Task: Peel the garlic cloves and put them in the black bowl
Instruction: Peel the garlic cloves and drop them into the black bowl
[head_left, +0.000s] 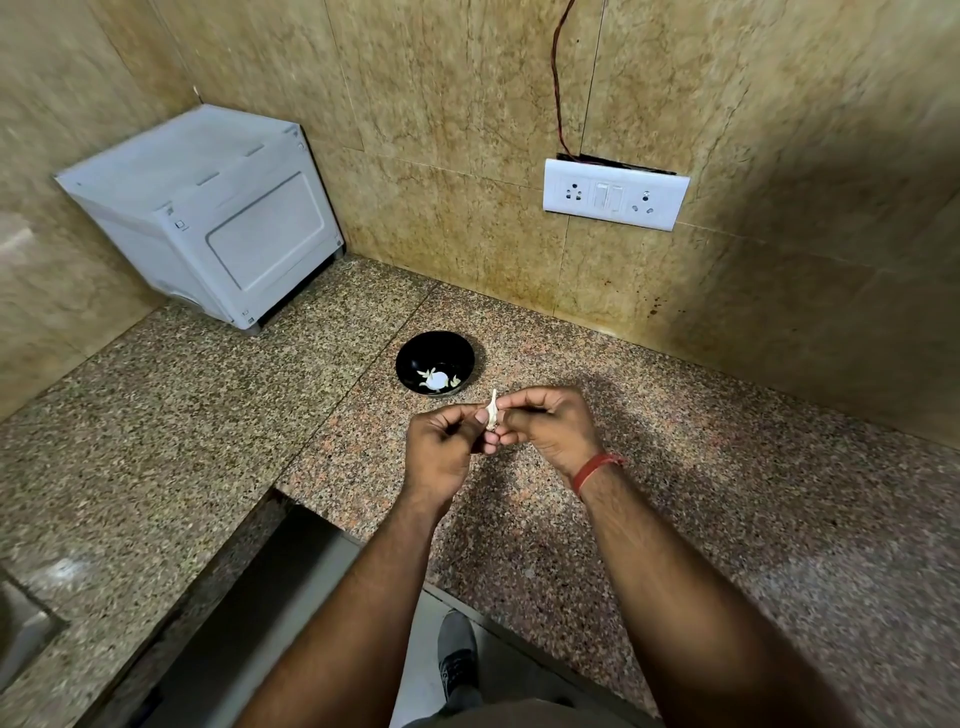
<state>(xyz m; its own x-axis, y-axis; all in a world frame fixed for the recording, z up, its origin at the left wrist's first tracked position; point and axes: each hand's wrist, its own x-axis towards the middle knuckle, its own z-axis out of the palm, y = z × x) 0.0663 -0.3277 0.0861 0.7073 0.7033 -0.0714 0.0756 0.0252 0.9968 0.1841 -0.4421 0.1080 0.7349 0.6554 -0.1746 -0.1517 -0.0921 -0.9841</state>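
Both hands pinch one small, pale, papery-skinned garlic clove (492, 413).
Left hand (445, 447) grips its base, right hand (545, 423) tugs the brittle skin; light, slippery, glossy round black bowl (410, 353) just beyond.

A speckled granite tabletop (675, 467) runs into a corner of mottled tan wall tiles (441, 130). In that corner, at the back left, a white boxy appliance (208, 208) stands on short feet with its panelled face turned outward. A white switch plate (616, 193) with two sockets and switches between them is mounted on the back wall, and a thin dark wire (558, 78) climbs from the gap above it. Below the tabletop's front edge, a dark shoe (457, 654) rests on a pale floor (415, 649).
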